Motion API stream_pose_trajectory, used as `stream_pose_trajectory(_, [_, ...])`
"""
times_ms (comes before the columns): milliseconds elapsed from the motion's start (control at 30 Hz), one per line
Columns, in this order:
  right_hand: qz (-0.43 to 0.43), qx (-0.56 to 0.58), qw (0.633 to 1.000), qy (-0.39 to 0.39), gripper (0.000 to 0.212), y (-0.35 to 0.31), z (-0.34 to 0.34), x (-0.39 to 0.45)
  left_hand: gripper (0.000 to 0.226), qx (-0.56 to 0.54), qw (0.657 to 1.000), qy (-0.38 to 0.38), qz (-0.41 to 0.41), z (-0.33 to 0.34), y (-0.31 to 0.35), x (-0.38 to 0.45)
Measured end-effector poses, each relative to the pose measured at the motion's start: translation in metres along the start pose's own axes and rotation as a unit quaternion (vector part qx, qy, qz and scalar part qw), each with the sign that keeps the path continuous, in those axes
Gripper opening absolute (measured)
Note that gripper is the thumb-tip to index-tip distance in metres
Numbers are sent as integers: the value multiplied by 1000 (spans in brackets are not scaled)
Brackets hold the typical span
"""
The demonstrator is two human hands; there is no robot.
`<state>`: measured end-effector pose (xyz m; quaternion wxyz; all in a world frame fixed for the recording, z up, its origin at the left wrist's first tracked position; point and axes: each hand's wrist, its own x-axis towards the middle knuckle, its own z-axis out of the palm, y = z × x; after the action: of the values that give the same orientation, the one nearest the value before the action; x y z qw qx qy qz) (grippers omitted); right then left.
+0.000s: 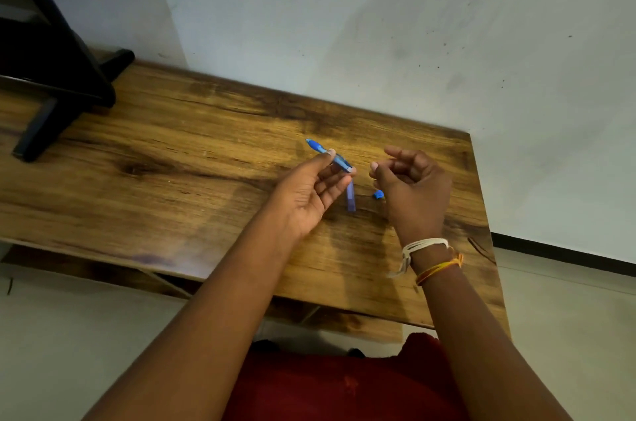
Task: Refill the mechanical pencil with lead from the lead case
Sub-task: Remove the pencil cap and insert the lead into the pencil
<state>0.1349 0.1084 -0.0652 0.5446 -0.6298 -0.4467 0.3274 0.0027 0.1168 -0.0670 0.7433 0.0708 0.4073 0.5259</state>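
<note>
My left hand (309, 190) holds the blue mechanical pencil (318, 147) between thumb and fingers, its tip pointing up-left and its back end towards my right hand. My right hand (411, 186) hovers just right of that back end, thumb and forefinger pinched together; any lead between them is too thin to see. A translucent purple lead case (350, 196) lies on the wooden table (172, 162) below the pencil. A small blue cap (378, 195) rests on the table beside my right hand.
A black stand (51, 76) occupies the table's far left. The table's far edge meets a scuffed white wall (413, 24). The table's right edge lies close to my right wrist.
</note>
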Motion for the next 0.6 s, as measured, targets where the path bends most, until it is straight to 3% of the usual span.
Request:
stream_pose_trajectory(233, [-128, 8, 991, -33, 30, -14, -7, -11, 10, -59, 998, -7, -6, 7, -5, 0])
stream_pose_trajectory(600, [-160, -3, 985, -60, 33, -12, -7, -10, 11, -60, 998, -3, -9, 6, -6, -1])
